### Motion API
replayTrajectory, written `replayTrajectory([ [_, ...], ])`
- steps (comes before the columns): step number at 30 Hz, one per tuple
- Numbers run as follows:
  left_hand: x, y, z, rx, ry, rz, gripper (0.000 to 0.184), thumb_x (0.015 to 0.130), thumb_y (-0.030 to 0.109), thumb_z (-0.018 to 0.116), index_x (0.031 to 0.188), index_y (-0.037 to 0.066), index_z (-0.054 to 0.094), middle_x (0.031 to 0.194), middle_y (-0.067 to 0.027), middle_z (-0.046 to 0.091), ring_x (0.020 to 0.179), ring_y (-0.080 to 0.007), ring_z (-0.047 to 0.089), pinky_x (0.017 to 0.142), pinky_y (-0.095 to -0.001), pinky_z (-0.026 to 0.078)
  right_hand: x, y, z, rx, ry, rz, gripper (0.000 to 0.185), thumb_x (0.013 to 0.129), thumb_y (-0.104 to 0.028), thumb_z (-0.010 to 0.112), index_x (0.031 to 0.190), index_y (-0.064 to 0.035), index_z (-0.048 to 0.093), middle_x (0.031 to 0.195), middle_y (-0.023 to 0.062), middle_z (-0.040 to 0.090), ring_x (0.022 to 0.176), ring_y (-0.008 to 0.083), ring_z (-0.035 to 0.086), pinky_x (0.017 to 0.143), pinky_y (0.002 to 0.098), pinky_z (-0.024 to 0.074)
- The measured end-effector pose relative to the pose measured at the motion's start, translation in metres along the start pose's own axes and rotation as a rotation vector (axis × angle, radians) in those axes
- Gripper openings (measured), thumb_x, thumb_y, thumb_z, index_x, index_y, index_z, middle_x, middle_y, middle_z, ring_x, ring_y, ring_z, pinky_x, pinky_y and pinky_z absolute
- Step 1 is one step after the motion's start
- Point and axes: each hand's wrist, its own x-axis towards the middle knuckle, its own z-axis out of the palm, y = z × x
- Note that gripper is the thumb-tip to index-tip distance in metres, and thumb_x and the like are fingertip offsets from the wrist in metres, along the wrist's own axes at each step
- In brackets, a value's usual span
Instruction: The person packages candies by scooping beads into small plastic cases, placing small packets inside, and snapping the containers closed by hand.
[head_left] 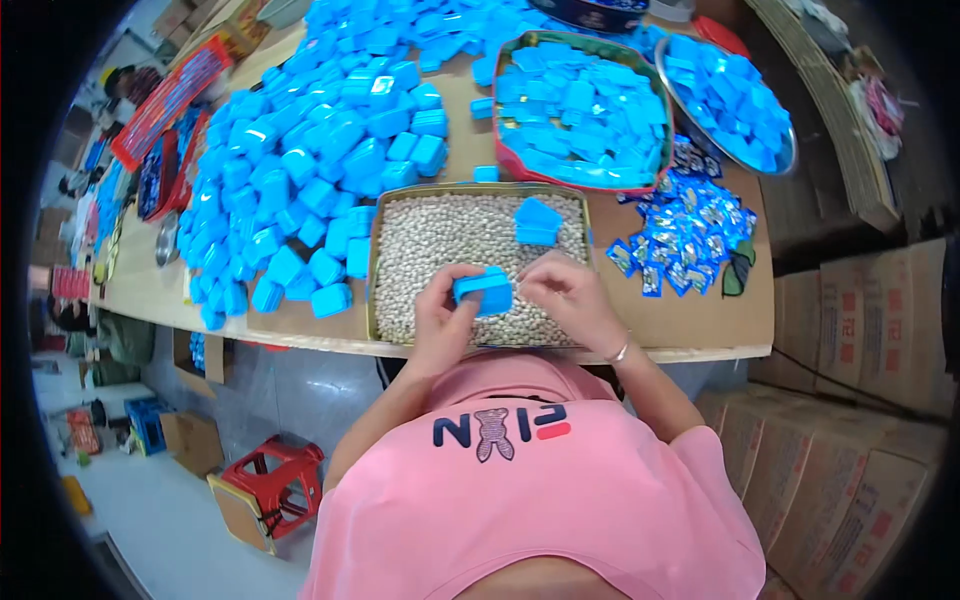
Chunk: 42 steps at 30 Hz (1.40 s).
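My left hand (445, 310) is closed around a small blue plastic box (484, 292), held low over a rectangular tray (374, 262) filled with small pale round beads (440, 230). Beside the box, my right hand (568, 302) hovers over the right part of the tray. Its thumb and fingers are pinched together; anything between them is too small or hidden to make out. On the beads just beyond my right hand lies another blue plastic piece (538, 220), apparently an opened box.
A large heap of closed blue boxes (300, 190) covers the left. Behind the tray stands a red-rimmed tin (507, 160) of flat blue pieces, with a metal bowl (792, 155) of more at right. Shiny blue packets (680, 240) lie right. A red stool (270, 490) stands below left.
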Motion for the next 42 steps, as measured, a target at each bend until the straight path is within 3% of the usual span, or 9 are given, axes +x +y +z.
replayTrajectory([
  [6, 0.007, -0.018, -0.009, -0.247, 0.071, -0.286, 0.027, 0.085, -0.001, 0.054, 0.111, 0.004, 0.057, 0.102, -0.0084, 0.061, 0.082, -0.0128, 0.056, 0.072, -0.0224, 0.050, -0.023, 0.060, -0.066, -1.145, 0.184, 0.055, 0.009, 0.077, -0.006, 0.065, 0.086, -0.0045, 0.065, 0.083, 0.0072, 0.061, 0.068, 0.0222, 0.055, 0.064, 0.0322, 0.0439],
  [11, 0.009, -0.012, 0.002, -0.475, 0.053, -0.440, 0.028, 0.086, 0.001, 0.055, 0.113, 0.005, 0.058, 0.101, -0.0091, 0.061, 0.080, -0.0133, 0.059, 0.068, -0.0223, 0.053, -0.018, 0.067, -0.066, -1.360, 0.035, -0.185, 0.012, 0.081, -0.004, 0.062, 0.091, -0.0039, 0.067, 0.076, 0.0066, 0.058, 0.060, 0.0200, 0.050, 0.060, 0.0301, 0.0422],
  [16, 0.007, -0.006, 0.002, -0.451, 0.021, -0.475, 0.029, 0.086, 0.002, 0.056, 0.115, 0.004, 0.056, 0.103, -0.0091, 0.061, 0.080, -0.0131, 0.060, 0.066, -0.0217, 0.053, -0.010, 0.019, -0.063, -0.610, 0.270, -0.033, 0.015, 0.082, 0.000, 0.060, 0.094, -0.0044, 0.068, 0.076, 0.0069, 0.056, 0.058, 0.0171, 0.047, 0.056, 0.0277, 0.0404],
  [18, 0.002, -0.012, 0.003, -0.410, -0.004, -0.465, 0.029, 0.086, 0.001, 0.056, 0.116, 0.003, 0.055, 0.103, -0.0099, 0.061, 0.082, -0.0138, 0.060, 0.067, -0.0217, 0.053, -0.004, -0.008, -0.051, -0.148, 0.095, 0.035, 0.019, 0.081, 0.002, 0.061, 0.098, -0.0045, 0.069, 0.074, 0.0054, 0.056, 0.058, 0.0154, 0.047, 0.055, 0.0262, 0.0392],
  [21, 0.007, -0.021, 0.008, -0.297, -0.144, -0.391, 0.031, 0.087, 0.001, 0.055, 0.118, 0.002, 0.053, 0.104, -0.0121, 0.060, 0.086, -0.0159, 0.062, 0.069, -0.0220, 0.055, 0.002, -0.035, -0.019, 0.045, -0.103, 0.154, 0.012, 0.077, 0.001, 0.064, 0.088, -0.0037, 0.068, 0.073, 0.0047, 0.057, 0.059, 0.0153, 0.049, 0.055, 0.0268, 0.0396],
  [29, -0.002, -0.004, 0.002, -0.364, -0.297, -0.407, 0.036, 0.090, 0.002, 0.054, 0.125, 0.000, 0.050, 0.111, -0.0133, 0.060, 0.092, -0.0165, 0.061, 0.078, -0.0243, 0.055, 0.009, -0.030, -0.001, -0.415, -0.099, -0.023, 0.011, 0.072, -0.001, 0.067, 0.077, -0.0041, 0.057, 0.075, 0.0053, 0.055, 0.061, 0.0166, 0.052, 0.056, 0.0293, 0.0421],
  [34, 0.006, 0.001, 0.011, -0.465, -0.257, -0.425, 0.034, 0.091, 0.003, 0.054, 0.125, 0.000, 0.051, 0.113, -0.0133, 0.060, 0.091, -0.0162, 0.062, 0.076, -0.0248, 0.055, 0.002, -0.031, -0.018, -0.089, 0.045, 0.039, 0.016, 0.074, -0.007, 0.070, 0.082, -0.0050, 0.057, 0.079, 0.0057, 0.055, 0.063, 0.0188, 0.052, 0.057, 0.0300, 0.0423],
  [38, 0.008, 0.005, 0.000, -0.577, -0.160, -0.452, 0.033, 0.090, 0.003, 0.055, 0.124, 0.001, 0.053, 0.111, -0.0128, 0.061, 0.091, -0.0159, 0.062, 0.074, -0.0243, 0.055, -0.043, 0.012, -0.074, -1.005, 0.324, 0.294, 0.018, 0.079, -0.019, 0.069, 0.082, -0.0048, 0.058, 0.075, 0.0087, 0.058, 0.062, 0.0275, 0.055, 0.057, 0.0369, 0.0449],
  [42, 0.014, 0.000, 0.008, -0.674, -0.175, -0.519, 0.032, 0.091, 0.002, 0.054, 0.123, 0.000, 0.051, 0.111, -0.0141, 0.060, 0.088, -0.0181, 0.064, 0.074, -0.0259, 0.057, -0.074, 0.053, -0.080, -1.257, 0.318, 0.317, 0.018, 0.078, -0.020, 0.067, 0.079, -0.0045, 0.058, 0.079, 0.0116, 0.061, 0.064, 0.0325, 0.059, 0.057, 0.0396, 0.0465],
])
